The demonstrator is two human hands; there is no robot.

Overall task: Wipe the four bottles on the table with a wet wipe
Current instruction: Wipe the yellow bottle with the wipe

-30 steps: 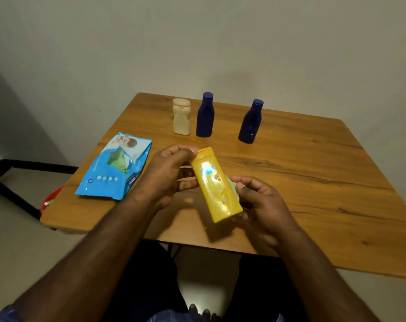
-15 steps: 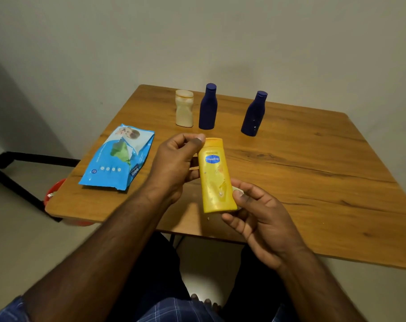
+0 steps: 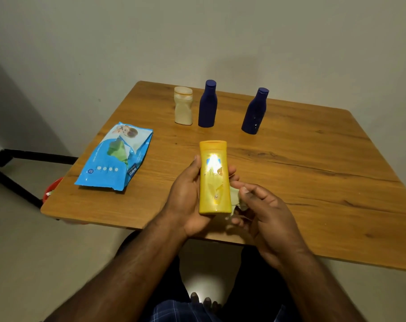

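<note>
Bottles: we count four; one yellow plastic bottle (image 3: 214, 180) held, two dark blue bottles (image 3: 207, 104) (image 3: 254, 112) and one cream bottle (image 3: 183, 106) behind it.
Left hand (image 3: 188, 201): our fingers curl round the yellow plastic bottle.
Right hand (image 3: 266, 212): we pinch one crumpled wet wipe (image 3: 236, 198) beside it.

The wet wipe (image 3: 236, 198) was mostly hidden behind the yellow bottle (image 3: 214, 178) and the right hand (image 3: 264, 212). Glare blurred the bottle's label. A red object (image 3: 51, 188) peeked from under the desk (image 3: 313, 173), too covered to identify. The wipes pack (image 3: 115, 157) print was unreadable.
</note>
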